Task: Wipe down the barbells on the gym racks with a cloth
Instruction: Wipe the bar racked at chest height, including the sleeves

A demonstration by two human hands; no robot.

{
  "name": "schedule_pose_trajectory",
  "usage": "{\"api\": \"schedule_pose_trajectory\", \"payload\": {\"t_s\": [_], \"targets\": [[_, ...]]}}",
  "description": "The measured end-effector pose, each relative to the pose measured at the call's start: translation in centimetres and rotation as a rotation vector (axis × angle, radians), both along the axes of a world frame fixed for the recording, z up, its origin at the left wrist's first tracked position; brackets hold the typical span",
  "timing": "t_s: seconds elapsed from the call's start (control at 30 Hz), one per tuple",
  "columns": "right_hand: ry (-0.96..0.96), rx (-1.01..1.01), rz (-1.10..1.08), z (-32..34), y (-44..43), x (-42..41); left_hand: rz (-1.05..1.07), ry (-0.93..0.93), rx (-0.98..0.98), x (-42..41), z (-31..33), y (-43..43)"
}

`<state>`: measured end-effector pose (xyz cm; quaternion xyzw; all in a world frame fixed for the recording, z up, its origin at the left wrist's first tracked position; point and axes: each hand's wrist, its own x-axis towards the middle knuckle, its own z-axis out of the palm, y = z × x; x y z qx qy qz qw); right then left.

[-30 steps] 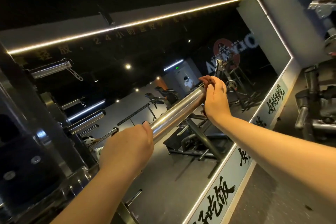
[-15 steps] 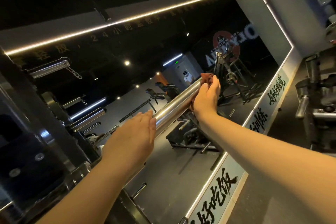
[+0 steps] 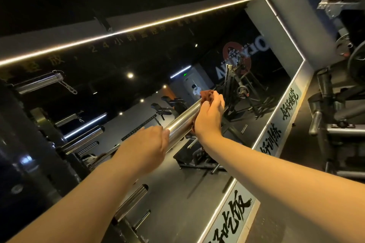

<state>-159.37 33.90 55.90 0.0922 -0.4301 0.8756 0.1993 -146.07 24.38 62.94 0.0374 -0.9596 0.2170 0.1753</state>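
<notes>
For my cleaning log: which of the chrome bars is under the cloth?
The middle bar: the right hand holds the cloth on its far end and the left hand rests on it. The others are untouched.

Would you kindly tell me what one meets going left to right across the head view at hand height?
Left hand → bare stretch of barbell → right hand gripping the brown cloth → mirror's lit frame → grey machine.

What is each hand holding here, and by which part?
The right hand grips the brown cloth, bunched round the far end of the barbell sleeve. The left hand only rests on the sleeve and holds nothing.
</notes>
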Motion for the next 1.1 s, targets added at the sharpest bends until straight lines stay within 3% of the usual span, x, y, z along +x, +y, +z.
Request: {"api": "schedule_pose_trajectory", "payload": {"t_s": [0.2,0.37,0.6,0.8,1.0,1.1], "targets": [[0.156,0.032,0.08,-2.1,-1.7,3.7,-0.09,-0.039,0.153,-0.9,0.2,-0.3],[0.014,-0.001,-0.022,-0.4,-0.1,-0.7,-0.164,-0.048,0.014,-1.0,0.3,-0.3],[0.202,0.048,0.034,-2.6,-3.6,4.1,-0.141,-0.022,0.063,-0.7,-0.1,-0.8],[0.042,0.085,-0.064,-0.5,-0.4,-0.8,-0.127,-0.011,0.041,-0.5,-0.1,-0.3],[0.22,0.087,0.048,-3.0,-3.9,5.5,-0.149,-0.012,0.067,-0.3,-0.1,-0.3],[0.179,0.054,0.043,-2.1,-3.4,4.2,-0.14,-0.01,0.057,-0.5,0.0,-0.2]]}}
